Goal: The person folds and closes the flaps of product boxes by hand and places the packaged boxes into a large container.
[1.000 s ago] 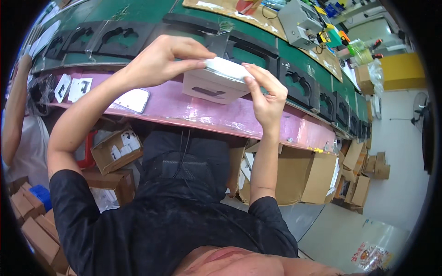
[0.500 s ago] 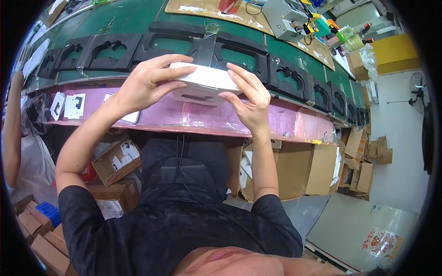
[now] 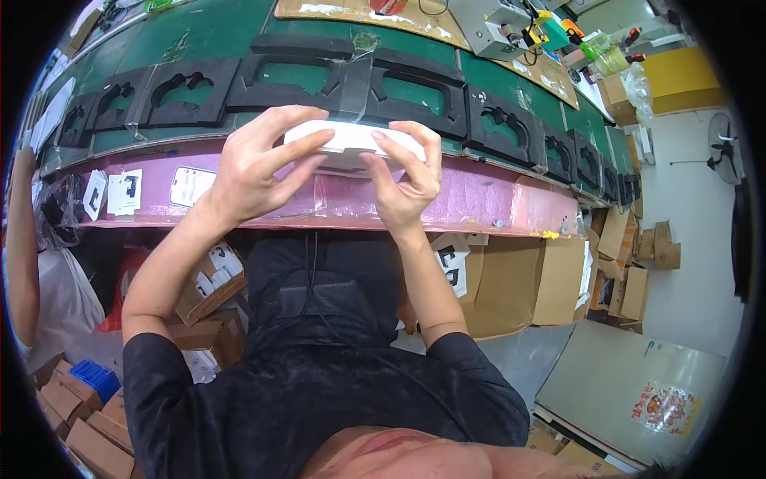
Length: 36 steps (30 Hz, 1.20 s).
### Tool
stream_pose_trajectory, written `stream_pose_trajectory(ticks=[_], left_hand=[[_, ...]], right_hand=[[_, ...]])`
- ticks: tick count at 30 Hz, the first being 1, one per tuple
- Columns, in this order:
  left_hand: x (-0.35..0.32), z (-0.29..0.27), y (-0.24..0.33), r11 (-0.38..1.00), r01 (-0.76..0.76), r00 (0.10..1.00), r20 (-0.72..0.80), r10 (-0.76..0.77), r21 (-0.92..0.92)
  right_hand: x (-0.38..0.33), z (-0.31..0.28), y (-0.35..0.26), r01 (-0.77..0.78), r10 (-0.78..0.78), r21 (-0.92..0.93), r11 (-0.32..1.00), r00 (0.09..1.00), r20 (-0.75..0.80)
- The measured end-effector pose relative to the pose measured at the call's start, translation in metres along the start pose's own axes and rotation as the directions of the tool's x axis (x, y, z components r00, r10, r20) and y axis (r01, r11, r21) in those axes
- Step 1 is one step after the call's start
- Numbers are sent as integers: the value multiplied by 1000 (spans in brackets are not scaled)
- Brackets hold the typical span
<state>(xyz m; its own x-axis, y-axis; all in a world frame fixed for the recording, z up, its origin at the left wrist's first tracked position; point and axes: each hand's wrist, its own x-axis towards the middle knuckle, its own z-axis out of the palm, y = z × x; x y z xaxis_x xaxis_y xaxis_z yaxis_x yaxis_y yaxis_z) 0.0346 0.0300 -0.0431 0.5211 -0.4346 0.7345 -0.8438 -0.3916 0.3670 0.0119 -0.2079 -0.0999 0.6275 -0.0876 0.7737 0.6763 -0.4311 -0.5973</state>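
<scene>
A white cardboard box [image 3: 351,138] is held up between my two hands, over the pink strip along the bench's near edge. My left hand [image 3: 259,164] grips its left end, fingers on top and thumb lower down. My right hand [image 3: 405,177] is closed on the right part, its thumb and forefinger pinching near the front edge. The box's top looks bright under the light, and its underside is mostly hidden by the fingers. Beyond it, black foam pieces with cut-outs [image 3: 294,56] stand in a row on the green bench top.
A phone [image 3: 191,185] and printed cards [image 3: 126,191] lie left on the pink strip [image 3: 471,199]. Open cardboard boxes [image 3: 511,283] stand below the bench. A grey machine [image 3: 499,28] sits at the back right. Another person's arm [image 3: 22,239] shows at far left.
My right hand has shifted left and its thumb and forefinger have come to the box's front edge. The box has tipped so less of its printed face shows. The phone is now less covered.
</scene>
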Motion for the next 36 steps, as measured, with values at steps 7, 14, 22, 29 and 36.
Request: stream_pose_trajectory(ticks=[7, 14, 22, 29, 36], left_hand=[[-8, 20, -8, 1000, 19, 997, -75, -20, -14], [8, 29, 18, 989, -58, 990, -119, 74, 134], [7, 40, 14, 991, -27, 988, -148, 47, 134], [2, 37, 14, 989, -75, 989, -115, 90, 127], [1, 35, 16, 984, -96, 988, -105, 113, 150]], right_hand=[[5, 12, -11, -44, 44, 2, 999, 998, -37], [8, 14, -11, -113, 113, 4, 994, 991, -70], [8, 3, -5, -83, 82, 62, 995, 996, 22], [5, 8, -5, -93, 95, 68, 993, 995, -27], [6, 9, -4, -55, 59, 78, 995, 997, -46]])
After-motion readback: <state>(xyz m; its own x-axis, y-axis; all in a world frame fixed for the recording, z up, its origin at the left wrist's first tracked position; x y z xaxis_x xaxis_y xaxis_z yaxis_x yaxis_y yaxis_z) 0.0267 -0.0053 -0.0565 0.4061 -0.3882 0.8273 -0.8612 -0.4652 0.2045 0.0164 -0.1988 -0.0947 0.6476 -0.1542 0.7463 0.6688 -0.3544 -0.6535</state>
